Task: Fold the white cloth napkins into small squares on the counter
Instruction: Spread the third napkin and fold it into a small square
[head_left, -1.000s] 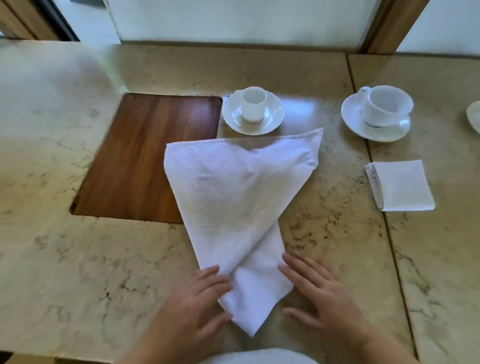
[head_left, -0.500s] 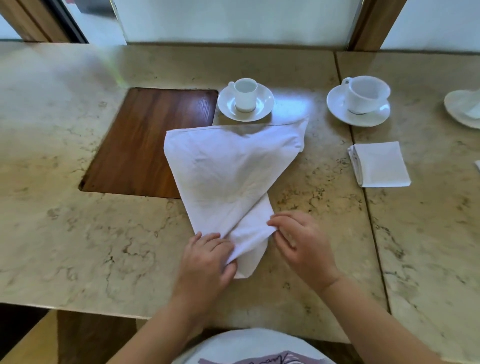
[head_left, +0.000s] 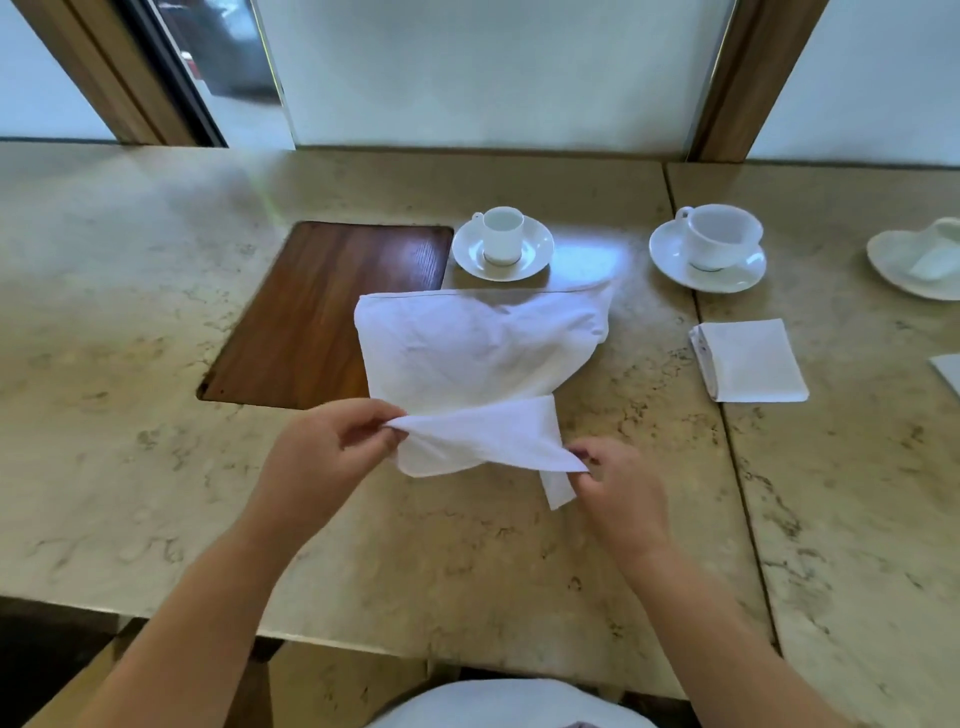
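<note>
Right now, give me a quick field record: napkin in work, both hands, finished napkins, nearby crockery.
napkin in work: white cloth napkin, crumpled, partly over the wooden inset, near end lifted
left hand: left hand pinches the near left corner
right hand: right hand pinches the near right corner
finished: folded square napkin lies flat, right of the work, apart from it
crockery: small cup on saucer just behind the napkin; larger cup on saucer further right
surface: marble counter

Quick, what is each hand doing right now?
Left hand: pinching a corner of the white napkin.
Right hand: pinching the napkin's other near corner.
</note>
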